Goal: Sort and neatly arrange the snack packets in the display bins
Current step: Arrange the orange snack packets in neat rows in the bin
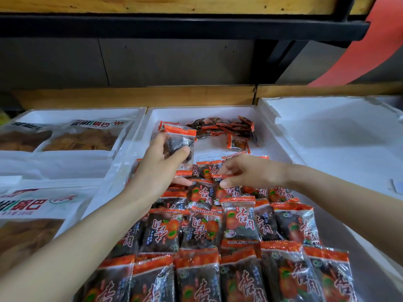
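A white foam bin point(281, 140) in the middle holds several small orange-and-dark snack packets. Rows of them point(239, 227) lie overlapped across its near half. A loose heap of packets point(226, 127) sits at the far end. My left hand point(159, 168) grips one packet point(181, 147) upright above the rows, thumb across its front. My right hand point(244, 171) reaches in from the right and pinches the top edge of a packet point(220, 184) in the back row.
The left foam bin point(65, 164) holds large white bags of chips point(87, 136). Another large bag point(32, 214) lies near left. The right foam bin point(340, 127) shows only white foam. A wooden ledge point(139, 94) and dark shelf run behind.
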`<state>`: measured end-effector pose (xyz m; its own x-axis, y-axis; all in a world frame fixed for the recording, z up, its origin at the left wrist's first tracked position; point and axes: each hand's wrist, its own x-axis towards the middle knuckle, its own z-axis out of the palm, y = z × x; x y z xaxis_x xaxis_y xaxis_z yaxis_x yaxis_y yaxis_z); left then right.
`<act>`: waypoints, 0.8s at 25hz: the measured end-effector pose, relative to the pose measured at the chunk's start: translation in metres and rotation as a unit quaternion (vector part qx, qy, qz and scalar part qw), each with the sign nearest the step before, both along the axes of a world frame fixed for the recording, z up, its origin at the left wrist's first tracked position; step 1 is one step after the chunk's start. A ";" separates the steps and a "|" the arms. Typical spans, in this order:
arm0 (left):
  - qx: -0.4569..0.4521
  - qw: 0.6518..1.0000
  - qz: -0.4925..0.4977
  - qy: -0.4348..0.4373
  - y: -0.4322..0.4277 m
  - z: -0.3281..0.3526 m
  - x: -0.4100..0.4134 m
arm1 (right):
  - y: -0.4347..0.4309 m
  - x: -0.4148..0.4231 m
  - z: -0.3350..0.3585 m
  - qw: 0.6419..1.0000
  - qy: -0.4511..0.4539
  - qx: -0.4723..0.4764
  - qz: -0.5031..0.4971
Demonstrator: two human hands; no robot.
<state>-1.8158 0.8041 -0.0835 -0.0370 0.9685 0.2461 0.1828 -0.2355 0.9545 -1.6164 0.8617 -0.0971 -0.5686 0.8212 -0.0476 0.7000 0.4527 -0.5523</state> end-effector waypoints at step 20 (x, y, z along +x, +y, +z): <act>0.109 0.978 -0.055 0.169 -0.017 -0.005 0.010 | -0.063 -0.007 0.023 0.934 0.276 0.209 -0.083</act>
<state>-1.8058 0.7874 -0.0883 0.1832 0.8849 0.4283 0.4411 -0.4634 0.7686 -1.6233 0.7988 -0.0736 -0.2746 0.7813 0.5606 0.4398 0.6205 -0.6493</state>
